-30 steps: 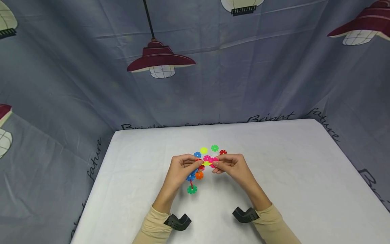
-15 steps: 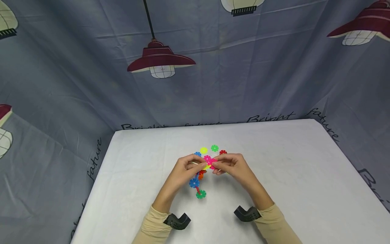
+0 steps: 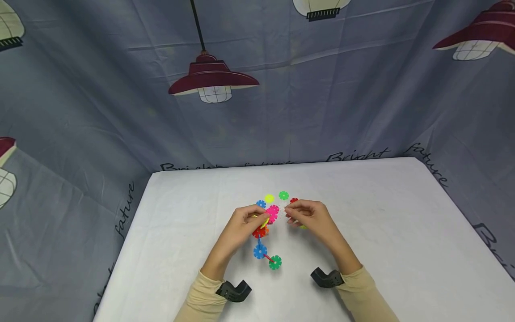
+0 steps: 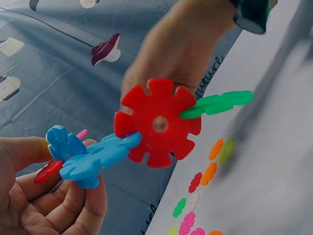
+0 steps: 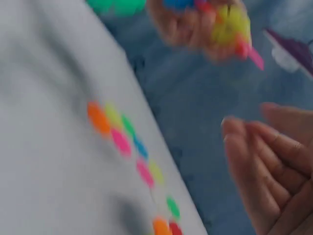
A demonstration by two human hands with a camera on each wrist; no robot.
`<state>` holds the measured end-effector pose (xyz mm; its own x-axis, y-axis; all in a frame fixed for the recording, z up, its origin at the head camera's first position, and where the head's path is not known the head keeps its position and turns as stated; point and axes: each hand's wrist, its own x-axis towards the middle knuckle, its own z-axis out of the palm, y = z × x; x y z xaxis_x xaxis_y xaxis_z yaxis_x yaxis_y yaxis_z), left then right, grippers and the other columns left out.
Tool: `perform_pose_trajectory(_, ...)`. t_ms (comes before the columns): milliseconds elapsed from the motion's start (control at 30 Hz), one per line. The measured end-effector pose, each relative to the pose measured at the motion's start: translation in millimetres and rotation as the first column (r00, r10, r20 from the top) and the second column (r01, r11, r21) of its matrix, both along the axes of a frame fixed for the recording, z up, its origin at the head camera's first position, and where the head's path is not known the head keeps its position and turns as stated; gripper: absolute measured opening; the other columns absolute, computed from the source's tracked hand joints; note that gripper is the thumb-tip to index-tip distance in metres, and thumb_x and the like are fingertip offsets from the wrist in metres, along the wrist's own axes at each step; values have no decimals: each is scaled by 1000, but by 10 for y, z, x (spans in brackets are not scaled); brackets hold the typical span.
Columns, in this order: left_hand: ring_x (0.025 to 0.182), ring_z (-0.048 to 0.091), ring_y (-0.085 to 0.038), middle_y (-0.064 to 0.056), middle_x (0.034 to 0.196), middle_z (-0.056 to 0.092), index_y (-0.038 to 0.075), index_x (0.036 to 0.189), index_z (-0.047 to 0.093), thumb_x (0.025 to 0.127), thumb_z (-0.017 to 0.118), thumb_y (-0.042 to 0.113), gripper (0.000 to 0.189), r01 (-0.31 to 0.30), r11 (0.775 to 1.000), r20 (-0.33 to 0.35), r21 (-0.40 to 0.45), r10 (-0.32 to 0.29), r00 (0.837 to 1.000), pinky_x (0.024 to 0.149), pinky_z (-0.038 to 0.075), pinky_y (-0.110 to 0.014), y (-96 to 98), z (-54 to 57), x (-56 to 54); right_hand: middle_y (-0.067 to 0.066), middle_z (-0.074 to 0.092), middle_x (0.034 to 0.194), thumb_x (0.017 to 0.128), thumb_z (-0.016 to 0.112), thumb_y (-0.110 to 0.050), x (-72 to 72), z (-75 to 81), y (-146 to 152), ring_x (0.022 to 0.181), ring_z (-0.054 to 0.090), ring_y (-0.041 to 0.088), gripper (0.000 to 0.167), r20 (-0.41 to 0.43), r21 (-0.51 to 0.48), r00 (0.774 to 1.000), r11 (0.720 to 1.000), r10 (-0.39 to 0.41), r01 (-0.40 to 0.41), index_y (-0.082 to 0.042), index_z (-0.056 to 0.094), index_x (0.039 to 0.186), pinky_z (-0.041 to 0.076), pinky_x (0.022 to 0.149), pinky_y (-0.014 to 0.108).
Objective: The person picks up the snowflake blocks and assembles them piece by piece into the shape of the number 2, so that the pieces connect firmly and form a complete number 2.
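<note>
My left hand (image 3: 243,226) grips a chain of slotted plastic snowflake discs. A red disc (image 4: 159,100) hangs from it in the left wrist view, with blue discs (image 4: 107,149) toward my fingers and a green disc (image 4: 220,103) slotted in beyond. At the held end, a yellow disc (image 5: 232,24) and a pink disc (image 5: 257,59) show in the right wrist view. In the head view the green disc (image 3: 275,262) dangles lowest, below a blue disc (image 3: 260,251). My right hand (image 3: 311,214) is apart from the chain, fingers loosely bent, nothing between them.
Loose discs lie on the white table (image 3: 382,214) beyond my hands, among them a green disc (image 3: 283,195), a yellow disc (image 3: 269,198), a blue disc (image 3: 261,204) and a red disc (image 3: 294,201). A grey curtain (image 3: 281,112) hangs behind the table.
My right hand has let go of the pink disc and drawn slightly away to the right. The chain in my left hand has turned, its green end swinging down and right.
</note>
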<state>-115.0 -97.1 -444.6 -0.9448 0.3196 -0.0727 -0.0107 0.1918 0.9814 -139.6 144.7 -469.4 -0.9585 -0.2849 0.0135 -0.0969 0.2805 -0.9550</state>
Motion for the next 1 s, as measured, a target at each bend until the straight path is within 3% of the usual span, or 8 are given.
perform_pose_trajectory(100,60,47,-8,2,67,51,2,108,73,101,67,21,21,-18,1000,5,0,18,1000,63,40,-20,-22,5,-11,11,77,91,89,82,-18,-62,-78,123,75,73,23,24,-44,217,996,973,-73,80,-4,76,108,58,64,24)
perform_pose_trajectory(233,59,43,-8,4,64,47,1,109,73,101,67,20,22,-30,1000,13,-2,30,999,63,39,-20,-38,7,-20,4,70,84,82,88,-16,-128,-177,257,70,60,14,25,-48,442,995,891,-86,98,-5,77,101,49,62,25)
perform_pose_trajectory(333,57,41,-7,5,60,43,1,108,73,102,66,20,21,-35,999,18,2,35,999,62,37,-21,-44,9,-24,5,68,85,77,90,-15,-149,-224,312,73,56,16,26,-37,520,997,851,-64,74,-5,75,96,46,67,28)
perform_pose_trajectory(433,56,38,-7,6,57,37,2,108,73,102,66,20,21,-37,999,22,5,37,999,61,36,-21,-47,10,-27,5,67,87,76,90,-13,-151,-258,326,77,55,17,25,-30,554,999,831,-44,53,-6,75,95,45,71,30)
perform_pose_trajectory(700,56,40,-9,6,57,40,3,109,73,102,65,19,19,-52,999,41,-2,52,998,61,37,-21,-48,17,-19,3,62,80,78,87,-9,-149,-305,307,74,52,17,21,-32,544,999,839,-6,23,-7,71,91,43,68,29)
perform_pose_trajectory(833,60,45,-10,4,63,50,2,109,72,102,65,18,19,-59,998,44,4,59,997,64,40,-21,-40,15,-14,0,64,77,80,86,-6,-152,-298,298,71,55,13,20,-46,486,999,874,28,-2,-8,68,90,47,66,24)
perform_pose_trajectory(1000,64,52,-11,1,74,61,0,108,71,102,63,16,18,-48,999,54,24,47,997,67,44,-21,-12,25,-4,1,73,83,85,85,-11,-122,-216,232,73,67,13,19,-67,305,996,951,64,-41,-8,74,100,56,65,23)
